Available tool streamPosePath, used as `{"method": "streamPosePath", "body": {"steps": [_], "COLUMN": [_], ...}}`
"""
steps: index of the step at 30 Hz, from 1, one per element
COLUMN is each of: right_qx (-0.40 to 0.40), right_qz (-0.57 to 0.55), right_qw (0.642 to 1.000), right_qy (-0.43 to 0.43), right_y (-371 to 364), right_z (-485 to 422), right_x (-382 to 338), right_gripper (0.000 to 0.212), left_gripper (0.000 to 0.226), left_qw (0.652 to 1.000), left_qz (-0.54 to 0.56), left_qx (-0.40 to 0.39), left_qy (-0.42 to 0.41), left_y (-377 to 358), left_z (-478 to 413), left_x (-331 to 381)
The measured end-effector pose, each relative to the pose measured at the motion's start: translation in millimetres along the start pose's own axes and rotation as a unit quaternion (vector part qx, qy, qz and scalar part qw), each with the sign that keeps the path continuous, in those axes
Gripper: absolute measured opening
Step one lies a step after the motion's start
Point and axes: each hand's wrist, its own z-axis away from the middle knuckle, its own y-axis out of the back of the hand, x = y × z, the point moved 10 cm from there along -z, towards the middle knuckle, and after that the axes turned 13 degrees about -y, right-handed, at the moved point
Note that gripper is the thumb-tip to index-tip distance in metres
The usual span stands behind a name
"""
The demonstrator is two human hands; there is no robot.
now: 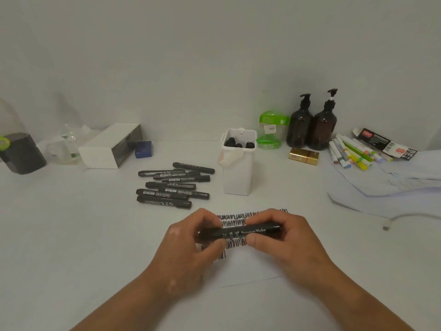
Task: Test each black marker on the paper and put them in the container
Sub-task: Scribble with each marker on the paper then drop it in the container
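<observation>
black marker level over scribbled paper; loose markers heaped left of white container, some inside.

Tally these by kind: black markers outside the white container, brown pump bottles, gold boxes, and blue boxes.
Black markers: 9, with 8 in the pile and 1 marker held by the left hand and right hand
Brown pump bottles: 2
Gold boxes: 1
Blue boxes: 1
Total: 13
</observation>
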Motion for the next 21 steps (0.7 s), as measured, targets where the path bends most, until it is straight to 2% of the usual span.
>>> {"method": "streamPosePath", "body": {"steps": [3,6,10,16,21], "right_qx": [-0.026,-0.032,-0.008,-0.027,-0.045], "right_qz": [-0.057,-0.071,-0.055,-0.089,-0.113], "right_qw": [0.998,0.997,0.998,0.996,0.992], "right_qy": [-0.008,0.002,0.015,0.006,0.017], "right_y": [-11.1,-22.4,-29.8,-33.5,-35.5], "right_z": [1.3,5.1,7.3,10.1,12.5], "right_x": [-1.0,-4.0,-5.3,-5.7,-10.0], "right_gripper": [0.016,0.017,0.025,0.025,0.023], "left_gripper": [0.026,0.021,0.027,0.043,0.046], "left_qw": [0.988,0.981,0.982,0.978,0.975], "left_qz": [-0.115,-0.107,-0.063,-0.111,-0.138], "left_qx": [-0.03,-0.066,-0.102,-0.103,-0.095], "left_qy": [-0.102,-0.149,-0.148,-0.147,-0.148], "left_y": [-8.3,-20.4,-33.7,-30.9,-27.6], "left_z": [-2.3,-5.1,-1.6,1.4,1.7], "left_x": [26.2,40.5,47.1,45.6,48.4]}}
